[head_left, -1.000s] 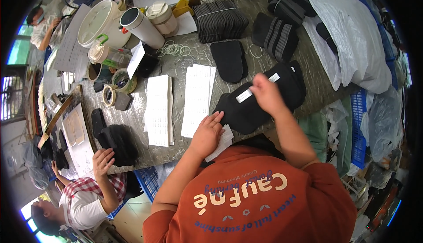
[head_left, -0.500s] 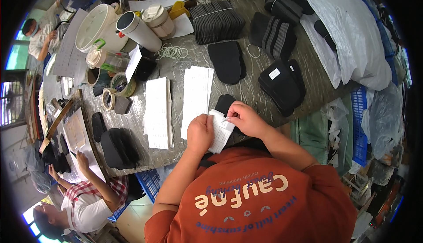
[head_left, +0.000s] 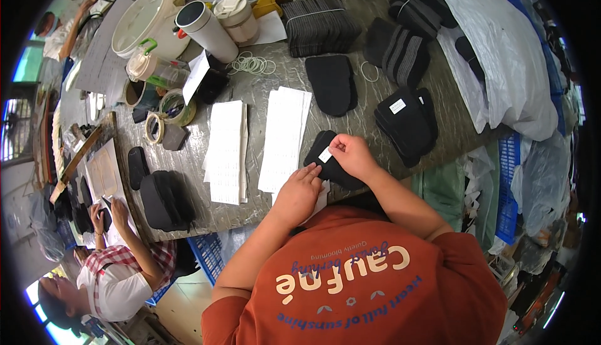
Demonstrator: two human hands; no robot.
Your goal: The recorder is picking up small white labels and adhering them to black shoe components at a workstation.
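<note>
At the counter's (head_left: 285,73) near edge, the right hand (head_left: 352,156) has bunched fingertips at a white label (head_left: 325,155) on a black pad (head_left: 340,175); the left hand (head_left: 298,195) lies with fingers extended at the pad's left edge. Whether either hand grips anything is hard to tell. Another black stack (head_left: 404,133) lies farther right.

A workshop, shown by stacked dark pads (head_left: 340,175) (some banded), worktable (head_left: 289,73) and co-worker (head_left: 116,292).

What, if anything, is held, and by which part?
Cannot be told: the right hand touches the right end of a small white rectangular label; the left hand, a rounded black pad at its left edge.
</note>
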